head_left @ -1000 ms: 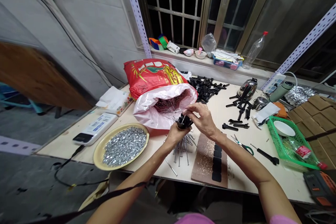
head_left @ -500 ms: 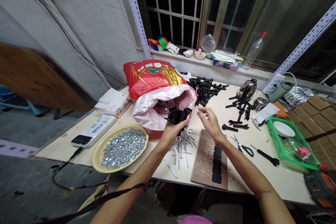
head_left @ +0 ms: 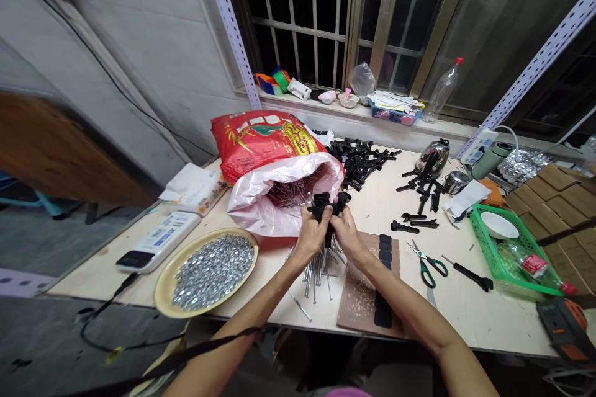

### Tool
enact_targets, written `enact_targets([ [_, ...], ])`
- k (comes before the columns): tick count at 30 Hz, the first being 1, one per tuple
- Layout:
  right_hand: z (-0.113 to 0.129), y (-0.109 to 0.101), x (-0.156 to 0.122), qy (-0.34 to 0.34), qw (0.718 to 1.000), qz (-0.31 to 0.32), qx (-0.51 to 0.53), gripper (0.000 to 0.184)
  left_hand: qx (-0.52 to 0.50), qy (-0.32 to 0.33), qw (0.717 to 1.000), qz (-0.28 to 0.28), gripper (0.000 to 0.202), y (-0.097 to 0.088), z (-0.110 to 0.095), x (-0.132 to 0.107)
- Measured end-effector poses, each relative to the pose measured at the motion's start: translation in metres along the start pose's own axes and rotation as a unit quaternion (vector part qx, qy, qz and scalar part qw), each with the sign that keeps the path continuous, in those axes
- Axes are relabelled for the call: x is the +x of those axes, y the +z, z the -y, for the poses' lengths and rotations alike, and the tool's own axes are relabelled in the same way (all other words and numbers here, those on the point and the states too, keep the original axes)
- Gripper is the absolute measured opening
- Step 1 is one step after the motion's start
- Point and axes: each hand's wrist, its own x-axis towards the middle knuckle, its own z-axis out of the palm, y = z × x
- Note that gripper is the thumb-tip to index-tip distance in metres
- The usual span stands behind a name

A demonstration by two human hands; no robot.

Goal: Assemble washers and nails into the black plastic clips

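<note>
My left hand (head_left: 311, 236) is closed around a bunch of black plastic parts (head_left: 322, 201), its thumb on top. Pressed against the same bunch from the other side, my right hand (head_left: 347, 233) has its fingers closed on one of the parts. Below both hands, long metal nails (head_left: 315, 279) lie in a loose pile on the table. Just behind them is the open mouth of a red and white sack (head_left: 265, 149), with more nails inside. A brown board (head_left: 356, 304) with a row of black pads (head_left: 383, 298) lies under my right forearm.
Left stands a yellow dish (head_left: 161, 298) of metal washers, beside a white power strip (head_left: 161, 242). Black parts (head_left: 356, 161) are heaped behind. Scissors (head_left: 427, 263), a screwdriver (head_left: 470, 276) and a green basket (head_left: 484, 248) are on the right.
My right hand has moved left and in to meet my left hand, and now grips the black parts. Before, it was apart from them. The view has shifted slightly.
</note>
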Motion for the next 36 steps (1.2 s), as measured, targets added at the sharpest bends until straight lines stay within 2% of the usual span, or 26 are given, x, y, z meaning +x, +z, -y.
enact_targets([
  [3,-0.003,0.002,0.0,-0.054,0.998,-0.029,-0.033,0.04,-0.07,-0.032,0.993,0.094,0.057,-0.006,-0.003,-0.001],
  [5,-0.005,0.003,-0.001,-0.069,0.995,-0.057,-0.049,0.044,-0.131,-0.044,0.981,0.135,0.065,-0.007,-0.005,-0.004],
  [7,-0.004,0.004,-0.001,-0.062,0.992,-0.104,-0.035,0.045,-0.176,-0.069,0.969,0.157,0.071,-0.006,-0.006,-0.006],
  [10,-0.002,0.005,0.0,-0.015,0.987,-0.151,0.048,0.034,-0.164,-0.086,0.971,0.154,0.068,-0.002,-0.004,-0.006],
  [13,-0.002,0.005,0.003,0.013,0.983,-0.138,0.119,0.033,-0.129,-0.055,0.984,0.109,0.063,0.003,0.002,-0.001],
  [17,-0.007,0.009,0.005,0.008,0.984,-0.114,0.14,0.041,-0.138,-0.056,0.985,0.081,0.058,0.004,0.009,0.005],
  [20,-0.01,0.009,0.005,0.025,0.993,-0.077,0.09,0.04,-0.149,-0.039,0.985,0.076,0.057,0.001,0.01,0.004],
  [22,-0.008,0.006,0.004,0.03,0.997,-0.073,0.02,0.039,-0.155,-0.05,0.981,0.1,0.06,-0.001,0.008,0.003],
  [25,-0.001,0.0,0.005,-0.001,0.995,-0.08,-0.066,0.042,-0.173,-0.075,0.973,0.135,0.062,-0.003,0.005,0.002],
  [28,0.002,-0.003,0.006,0.0,0.998,-0.02,-0.054,0.045,-0.273,-0.127,0.944,0.134,0.058,-0.002,0.001,0.005],
  [31,0.0,-0.003,0.006,0.076,0.997,0.02,0.008,0.033,-0.345,-0.221,0.901,0.144,0.047,-0.004,-0.003,0.008],
  [33,-0.004,-0.003,0.005,0.123,0.991,0.012,0.04,0.029,-0.339,-0.275,0.883,0.171,0.039,-0.008,-0.002,0.009],
  [36,-0.011,-0.005,-0.001,0.174,0.983,0.006,0.056,0.036,-0.301,-0.33,0.871,0.205,0.03,-0.015,0.004,0.006],
])
